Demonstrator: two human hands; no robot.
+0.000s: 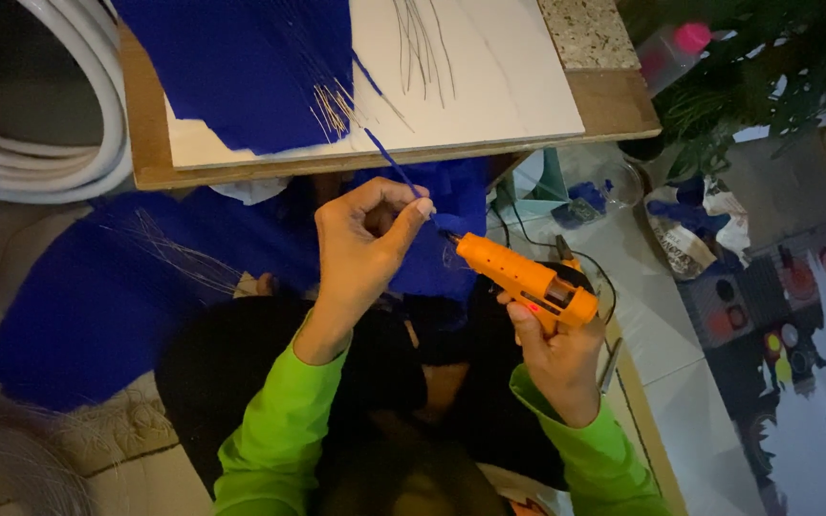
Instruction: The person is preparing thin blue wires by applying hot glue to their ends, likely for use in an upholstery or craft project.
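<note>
My left hand (pixel 367 241) pinches a thin strip of blue crepe paper (pixel 389 162) between thumb and fingers, just below the board's front edge. In my right hand (pixel 554 355) is an orange hot glue gun (pixel 526 279), gripped by the handle, its nozzle pointing left at the blue piece by my left fingertips. Both arms wear bright green sleeves. A large sheet of blue paper (pixel 250 67) lies on the white board (pixel 489 86) above, with several thin wires (pixel 423 38) beside it.
More blue paper (pixel 97 296) is spread on the floor at left. White coiled tubing (pixel 59 143) lies at far left. A green plant (pixel 757 67), paper scraps and a patterned mat (pixel 795 315) are on the right. The glue gun's cord (pixel 513 225) runs under the board.
</note>
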